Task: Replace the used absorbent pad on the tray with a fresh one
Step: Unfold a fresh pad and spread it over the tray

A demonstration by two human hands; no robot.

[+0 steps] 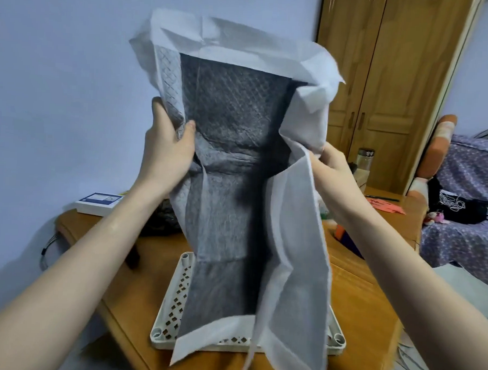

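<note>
A large absorbent pad (230, 162), grey and quilted in the middle with white borders, hangs upright in front of me. My left hand (169, 145) grips its left edge at mid height. My right hand (333, 169) pinches the white right border, which folds inward. The pad's lower end drapes over a cream plastic tray (173, 307) with a diamond-pattern grid and hides most of the tray. The tray lies on a wooden table (363, 316). I cannot tell whether anything else lies in the tray.
A white and blue box (99, 203) and a dark plastic bag (160, 220) sit at the table's back left. A bottle (365, 158) and small clutter stand at the back right. A wooden wardrobe (387, 79) and a purple-covered bed (465, 222) stand to the right.
</note>
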